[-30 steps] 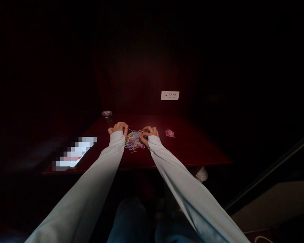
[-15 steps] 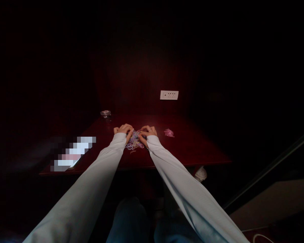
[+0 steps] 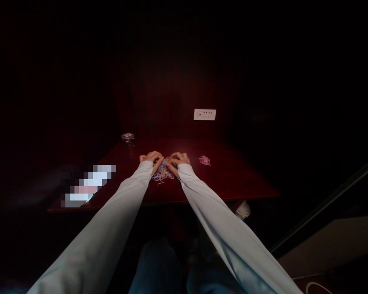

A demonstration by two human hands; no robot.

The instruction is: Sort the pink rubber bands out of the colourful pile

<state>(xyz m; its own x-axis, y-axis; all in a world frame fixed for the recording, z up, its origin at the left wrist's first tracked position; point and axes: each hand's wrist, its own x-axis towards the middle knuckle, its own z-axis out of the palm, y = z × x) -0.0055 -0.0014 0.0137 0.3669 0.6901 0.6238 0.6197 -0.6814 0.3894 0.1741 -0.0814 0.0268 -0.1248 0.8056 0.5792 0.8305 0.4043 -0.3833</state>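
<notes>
A loose heap of small elastic bands [image 3: 163, 174], in purple, cream and other pale colours, lies on the dark red table. At its left edge is my left hand [image 3: 151, 157], thumb and fingers bent together in a pinch on bands at the top of the heap. Facing it from the right, my right hand [image 3: 179, 159] pinches bands too, with a ring on one finger. The exact bands between the fingertips are too small to make out. Off to the right sits a separate small pile of pink elastic bands [image 3: 205, 160], apart from both hands.
The dark red table [image 3: 227, 179] ends at a near edge in front of my lap. A blurred-out bright phone-like object [image 3: 90, 184] lies at the left. Toward the back left stands a small clear container [image 3: 128, 137]. On the wall is a white socket panel [image 3: 205, 114].
My left hand has shifted very slightly to the right over the heap. My right hand stays nearly in place, and the pink pile is unchanged.
</notes>
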